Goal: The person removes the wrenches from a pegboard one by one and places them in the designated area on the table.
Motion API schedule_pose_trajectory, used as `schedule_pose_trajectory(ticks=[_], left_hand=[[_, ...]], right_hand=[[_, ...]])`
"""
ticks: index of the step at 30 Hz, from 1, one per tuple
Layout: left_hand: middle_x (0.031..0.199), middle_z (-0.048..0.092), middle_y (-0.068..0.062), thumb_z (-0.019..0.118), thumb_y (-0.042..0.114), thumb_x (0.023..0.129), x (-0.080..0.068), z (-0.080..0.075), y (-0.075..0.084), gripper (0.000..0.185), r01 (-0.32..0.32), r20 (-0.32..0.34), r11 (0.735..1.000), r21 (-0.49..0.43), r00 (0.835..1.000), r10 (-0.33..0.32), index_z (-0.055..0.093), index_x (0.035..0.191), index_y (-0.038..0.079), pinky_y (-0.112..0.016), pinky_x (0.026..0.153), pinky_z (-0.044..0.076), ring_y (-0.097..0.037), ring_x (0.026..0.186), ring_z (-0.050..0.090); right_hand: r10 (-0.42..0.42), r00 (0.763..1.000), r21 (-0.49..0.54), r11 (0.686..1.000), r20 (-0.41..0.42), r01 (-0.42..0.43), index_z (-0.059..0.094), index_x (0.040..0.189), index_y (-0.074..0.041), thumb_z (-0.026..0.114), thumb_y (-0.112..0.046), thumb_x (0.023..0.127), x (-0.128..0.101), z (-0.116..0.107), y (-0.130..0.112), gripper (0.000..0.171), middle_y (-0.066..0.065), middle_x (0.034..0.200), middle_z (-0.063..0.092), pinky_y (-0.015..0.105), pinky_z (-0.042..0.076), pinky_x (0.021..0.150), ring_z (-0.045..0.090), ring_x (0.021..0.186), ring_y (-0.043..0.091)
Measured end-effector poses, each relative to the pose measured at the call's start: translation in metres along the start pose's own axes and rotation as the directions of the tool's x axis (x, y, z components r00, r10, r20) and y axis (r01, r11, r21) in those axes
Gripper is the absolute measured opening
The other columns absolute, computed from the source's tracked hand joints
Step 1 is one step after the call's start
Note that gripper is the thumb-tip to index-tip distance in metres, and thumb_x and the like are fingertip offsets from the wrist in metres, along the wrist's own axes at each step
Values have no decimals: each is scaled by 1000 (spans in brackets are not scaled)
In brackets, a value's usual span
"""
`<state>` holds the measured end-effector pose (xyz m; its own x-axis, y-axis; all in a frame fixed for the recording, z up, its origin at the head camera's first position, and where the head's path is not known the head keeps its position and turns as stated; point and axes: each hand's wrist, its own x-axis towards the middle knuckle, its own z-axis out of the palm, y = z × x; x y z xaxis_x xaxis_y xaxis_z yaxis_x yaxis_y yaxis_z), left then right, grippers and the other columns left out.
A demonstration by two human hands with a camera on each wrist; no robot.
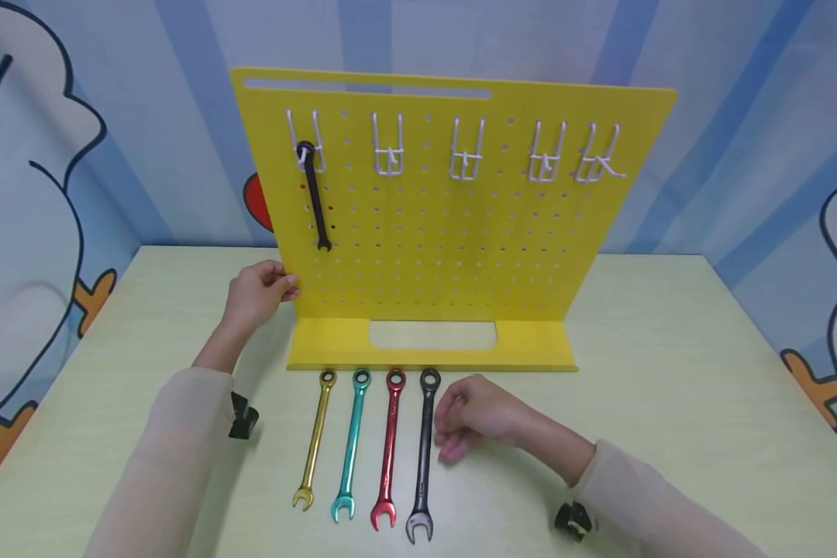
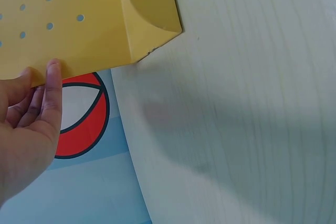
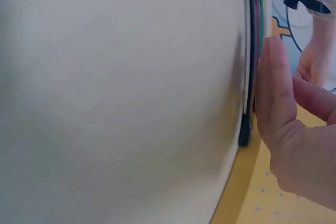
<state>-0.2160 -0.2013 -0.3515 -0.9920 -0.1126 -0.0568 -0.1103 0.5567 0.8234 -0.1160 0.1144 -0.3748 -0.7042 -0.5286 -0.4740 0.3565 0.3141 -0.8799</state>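
My left hand (image 1: pixel 256 298) pinches the left edge of a yellow pegboard (image 1: pixel 565 102) between thumb and fingers; the left wrist view shows this grip on the board's edge (image 2: pixel 100 40). On the table, in front of the board's base, a gold wrench (image 1: pixel 314 442), a teal wrench (image 1: pixel 353 449), a red wrench (image 1: pixel 390 449) and a dark grey wrench (image 1: pixel 424 457) lie side by side, ring ends toward the board. My right hand (image 1: pixel 477 415) is just right of the dark grey wrench, fingers loosely bent in the head view. A black wrench (image 1: pixel 315 198) hangs by its ring from the leftmost hook.
Several white wire hooks (image 1: pixel 388 159) line the upper board; the rightmost hook (image 1: pixel 600 164) has its prong turned sideways. The board's base (image 1: pixel 537 349) rests on the pale wooden table (image 1: pixel 669 372). A blue wall with cartoon figures stands behind.
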Motion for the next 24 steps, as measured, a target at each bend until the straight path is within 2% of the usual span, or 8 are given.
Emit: schedule_pose_trajectory(ticks=[12, 19, 24], left_hand=[[101, 61, -22, 50, 15, 95, -1, 0, 1, 25, 4, -1, 1000, -3, 1000, -4, 55, 108, -6, -36, 82, 52, -29, 90, 63], [101, 61, -22, 50, 16, 95, -1, 0, 1, 26, 3, -1, 1000, 1, 1000, -3, 55, 108, -6, -36, 83, 52, -29, 90, 63], [100, 61, -21, 50, 16, 95, 0, 0, 0, 25, -3, -5, 1000, 8, 1000, 3, 55, 107, -6, -36, 82, 52, -28, 88, 63]], right_hand=[[-87, 996, -36, 995, 20, 88, 51, 100, 15, 54, 6, 87, 4, -17, -13, 16, 25, 83, 63, 44, 56, 64, 65, 67, 33], [-118, 993, -112, 987, 1, 117, 52, 103, 13, 51, 6, 88, 8, -23, -20, 16, 21, 87, 63, 41, 56, 66, 65, 71, 31], [-142, 990, -134, 981, -23, 138, 48, 109, 11, 52, 5, 88, 11, -26, -26, 22, 25, 89, 63, 42, 56, 68, 65, 72, 32]])
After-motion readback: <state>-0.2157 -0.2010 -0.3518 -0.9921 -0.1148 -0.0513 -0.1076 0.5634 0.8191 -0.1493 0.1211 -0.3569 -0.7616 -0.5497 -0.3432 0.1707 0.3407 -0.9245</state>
